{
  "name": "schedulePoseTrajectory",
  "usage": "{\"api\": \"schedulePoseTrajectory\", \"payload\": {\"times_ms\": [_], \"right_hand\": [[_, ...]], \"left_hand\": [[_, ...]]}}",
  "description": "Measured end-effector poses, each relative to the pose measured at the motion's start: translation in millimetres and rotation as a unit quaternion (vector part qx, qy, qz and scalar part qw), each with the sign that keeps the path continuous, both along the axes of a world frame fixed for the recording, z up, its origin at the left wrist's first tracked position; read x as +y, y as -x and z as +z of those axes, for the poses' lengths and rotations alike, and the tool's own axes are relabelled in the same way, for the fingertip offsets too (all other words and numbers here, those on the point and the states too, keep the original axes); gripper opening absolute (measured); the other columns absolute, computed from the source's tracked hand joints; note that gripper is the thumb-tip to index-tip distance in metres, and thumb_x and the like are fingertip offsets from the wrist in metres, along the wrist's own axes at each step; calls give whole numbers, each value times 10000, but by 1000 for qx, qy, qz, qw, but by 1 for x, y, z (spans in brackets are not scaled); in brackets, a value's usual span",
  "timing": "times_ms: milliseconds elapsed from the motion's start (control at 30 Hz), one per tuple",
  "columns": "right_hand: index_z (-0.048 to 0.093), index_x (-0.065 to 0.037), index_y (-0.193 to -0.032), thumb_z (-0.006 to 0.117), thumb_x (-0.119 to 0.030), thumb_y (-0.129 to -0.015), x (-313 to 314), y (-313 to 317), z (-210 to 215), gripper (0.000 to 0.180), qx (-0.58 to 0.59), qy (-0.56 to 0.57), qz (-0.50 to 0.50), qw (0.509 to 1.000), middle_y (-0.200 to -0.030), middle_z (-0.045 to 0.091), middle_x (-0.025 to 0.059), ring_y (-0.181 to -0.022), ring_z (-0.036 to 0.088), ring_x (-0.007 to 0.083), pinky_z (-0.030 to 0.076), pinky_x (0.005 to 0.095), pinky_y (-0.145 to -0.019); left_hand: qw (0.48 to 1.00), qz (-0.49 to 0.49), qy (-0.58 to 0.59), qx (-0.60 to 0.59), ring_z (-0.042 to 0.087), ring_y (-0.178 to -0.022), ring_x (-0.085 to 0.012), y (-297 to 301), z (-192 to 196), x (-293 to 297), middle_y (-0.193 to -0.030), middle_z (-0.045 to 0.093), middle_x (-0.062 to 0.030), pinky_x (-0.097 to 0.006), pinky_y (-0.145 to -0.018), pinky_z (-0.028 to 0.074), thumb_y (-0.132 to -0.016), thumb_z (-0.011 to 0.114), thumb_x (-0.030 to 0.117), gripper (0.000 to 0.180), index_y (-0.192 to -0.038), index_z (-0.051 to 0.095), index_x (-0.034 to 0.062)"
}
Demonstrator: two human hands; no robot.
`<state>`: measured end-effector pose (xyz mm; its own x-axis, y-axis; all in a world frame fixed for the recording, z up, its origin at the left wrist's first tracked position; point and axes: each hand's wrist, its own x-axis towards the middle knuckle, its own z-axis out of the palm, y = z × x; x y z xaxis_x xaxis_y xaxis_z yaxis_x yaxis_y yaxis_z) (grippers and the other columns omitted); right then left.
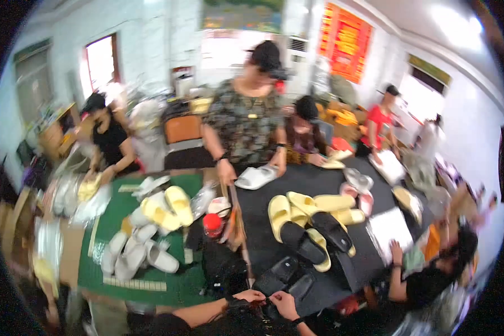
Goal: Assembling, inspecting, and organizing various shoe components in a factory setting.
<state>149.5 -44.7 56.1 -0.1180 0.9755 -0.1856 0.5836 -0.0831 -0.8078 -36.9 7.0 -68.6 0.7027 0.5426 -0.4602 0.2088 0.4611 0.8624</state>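
At the front edge of the table, my left hand and my right hand are close together, fingertips pinched. What lies between the fingers is too small and blurred to name. Just beyond them a black slide slipper rests on the black tabletop, with another black slipper beside it, nearest my right hand. Farther off, a black slipper and a second one lie over a pile of yellow slippers.
Left, a green mat holds grey slippers and yellow ones. A red-lidded jar stands mid-table. A person across handles a white slipper. At right, a co-worker's hand touches a white sheet.
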Motion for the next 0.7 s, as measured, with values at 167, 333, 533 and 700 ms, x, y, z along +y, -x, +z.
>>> {"api": "schedulePoseTrajectory", "payload": {"times_ms": [167,333,533,700], "right_hand": [[642,15,-783,681,-154,-757,-4,1,6,175,20,2,-35,999,-618,604,96,-574,566,142,444,294,-558],[645,15,-792,677,-142,-773,-4,-2,-10,162,-26,32,-26,999,-621,606,78,-576,559,134,450,290,-559],[658,-24,-813,671,-201,-769,4,-1,-13,183,-10,4,-1,1000,-703,645,103,-633,620,185,477,305,-603],[641,-23,-826,649,-192,-794,11,-2,-10,172,27,14,-23,999,-741,655,108,-669,632,192,482,292,-636]], "left_hand": [[998,-38,-40,-34,560,-701,-92,-18,-11,1,-827,640,1,-263,-603,439,-881,584,322,313,-1049,632,62],[998,5,-62,5,576,-753,-119,-13,10,-12,-871,650,-37,-279,-674,456,-871,602,291,277,-992,644,46],[1000,-11,-16,-11,594,-802,-128,-7,26,-1,-928,653,-40,-278,-732,477,-898,569,236,258,-1027,633,21],[994,-79,-50,55,535,-680,-84,-1,55,5,-869,627,38,-230,-622,427,-897,519,422,339,-1043,641,140]]}}
